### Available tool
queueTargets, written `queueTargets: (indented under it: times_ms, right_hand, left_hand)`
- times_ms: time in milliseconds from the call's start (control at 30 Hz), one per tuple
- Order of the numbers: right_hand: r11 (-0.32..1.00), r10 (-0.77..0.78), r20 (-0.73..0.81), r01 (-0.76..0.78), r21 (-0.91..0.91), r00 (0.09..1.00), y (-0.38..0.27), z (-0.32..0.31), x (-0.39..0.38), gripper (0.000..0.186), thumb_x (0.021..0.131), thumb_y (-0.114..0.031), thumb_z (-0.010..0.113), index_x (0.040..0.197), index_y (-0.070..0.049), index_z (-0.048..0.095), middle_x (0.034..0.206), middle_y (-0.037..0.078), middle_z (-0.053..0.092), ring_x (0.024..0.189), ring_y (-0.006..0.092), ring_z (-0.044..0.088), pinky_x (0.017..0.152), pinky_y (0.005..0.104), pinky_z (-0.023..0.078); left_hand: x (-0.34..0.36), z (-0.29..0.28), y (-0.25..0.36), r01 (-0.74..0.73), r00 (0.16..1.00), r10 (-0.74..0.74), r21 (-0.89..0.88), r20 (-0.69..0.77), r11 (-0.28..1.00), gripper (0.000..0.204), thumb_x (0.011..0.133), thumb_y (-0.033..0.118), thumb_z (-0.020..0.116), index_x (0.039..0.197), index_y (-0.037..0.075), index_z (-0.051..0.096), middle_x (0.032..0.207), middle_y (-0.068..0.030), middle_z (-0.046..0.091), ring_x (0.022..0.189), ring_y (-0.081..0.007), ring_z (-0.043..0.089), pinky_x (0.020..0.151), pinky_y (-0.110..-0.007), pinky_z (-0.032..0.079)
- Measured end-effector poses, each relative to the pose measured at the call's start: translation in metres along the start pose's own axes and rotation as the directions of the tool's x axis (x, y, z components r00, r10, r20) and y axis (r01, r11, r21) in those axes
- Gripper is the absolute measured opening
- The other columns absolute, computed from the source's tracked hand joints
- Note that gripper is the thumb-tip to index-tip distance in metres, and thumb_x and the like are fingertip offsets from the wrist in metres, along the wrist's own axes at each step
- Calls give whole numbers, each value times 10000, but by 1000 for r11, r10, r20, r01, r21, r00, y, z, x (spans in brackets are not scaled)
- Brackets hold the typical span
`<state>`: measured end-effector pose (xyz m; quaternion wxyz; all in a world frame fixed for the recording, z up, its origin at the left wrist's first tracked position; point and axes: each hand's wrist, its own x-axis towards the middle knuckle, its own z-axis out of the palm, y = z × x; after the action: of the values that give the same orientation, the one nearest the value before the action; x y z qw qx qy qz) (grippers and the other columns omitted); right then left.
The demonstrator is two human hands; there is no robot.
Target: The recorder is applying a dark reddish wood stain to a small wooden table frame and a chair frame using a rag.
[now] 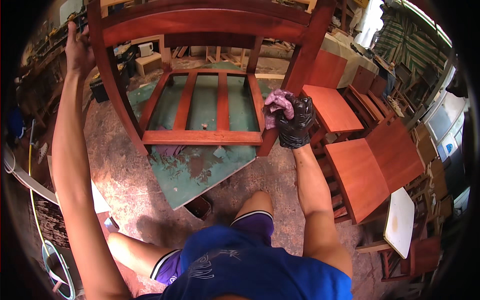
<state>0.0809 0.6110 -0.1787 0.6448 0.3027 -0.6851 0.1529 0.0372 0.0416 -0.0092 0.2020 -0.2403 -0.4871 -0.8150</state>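
Observation:
A reddish-brown wooden chair frame (202, 137) with an open slatted seat stands in front of me. Its tall back posts and curved rails rise toward the top of the view. My bare left hand (80, 52) is at the upper left post, thumb raised and the other fingers closed against the wood, partly hidden. In a black glove, my right hand (296, 122) clutches a crumpled pinkish-purple rag (278, 106). The rag lies against the frame's right side, near where the seat meets the post.
A paint-stained green board (195, 172) lies under the chair, with a small dark tray (198, 207) by its near edge. Red-brown chairs (357, 165) crowd the right side, near a white panel (400, 222). At lower left stands a bucket (57, 270).

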Motion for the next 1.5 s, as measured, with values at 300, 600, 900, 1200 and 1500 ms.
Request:
queueTargets:
  times_ms: [300, 600, 900, 1200, 1500]
  right_hand:
    - [933, -292, -160, 244, -263, 943, 25, -15, 249, 269, 835, -221, 741, 1071, -111, 671, 962, 69, 654, 847, 273, 663, 702, 385, 532]
    - [993, -41, 38, 45, -106, 998, 5, -7, 65, 305, 867, -130, 696, 1161, -201, 732, 892, 62, 704, 751, 260, 676, 713, 408, 560]
    - [987, 70, -115, -85, -134, 991, 42, -18, 314, 215, 947, -177, 639, 1145, -94, 651, 1026, 124, 691, 890, 334, 672, 774, 420, 535]
    - [975, -154, -96, 135, -176, 983, 30, -16, 234, 463, 845, -392, 696, 1192, -94, 628, 1151, 168, 632, 1064, 286, 621, 841, 425, 527]
    - [962, -273, -12, 273, -8, 962, -129, 133, 232, 356, 887, -301, 582, 1103, -33, 675, 1078, 190, 667, 1059, 388, 612, 1049, 549, 397]
  left_hand:
    - [1, -11, 4, 27, 995, -24, -22, 99, 999, 766, 994, 681, 470, 1228, -28, 639, 1068, -98, 708, 992, -209, 659, 952, -324, 504]
    - [1, -5, 4, -20, 985, 24, -27, 169, 999, 790, 1005, 676, 445, 1277, -45, 618, 1156, -122, 710, 1036, -214, 673, 978, -339, 509]
    - [-1, -13, -1, -2, 982, 11, -45, 188, 999, 848, 1000, 702, 415, 1340, -58, 578, 1212, -141, 705, 1080, -218, 682, 1000, -336, 512]
    - [-15, 18, -2, -20, 997, 23, -44, 79, 999, 816, 1001, 699, 420, 1377, -10, 568, 1205, -112, 713, 1046, -194, 683, 977, -317, 510]
    - [-22, 42, -3, -1, 1000, 1, -6, 26, 1000, 827, 1002, 711, 397, 1353, -14, 587, 1100, -95, 730, 955, -187, 690, 910, -303, 526]
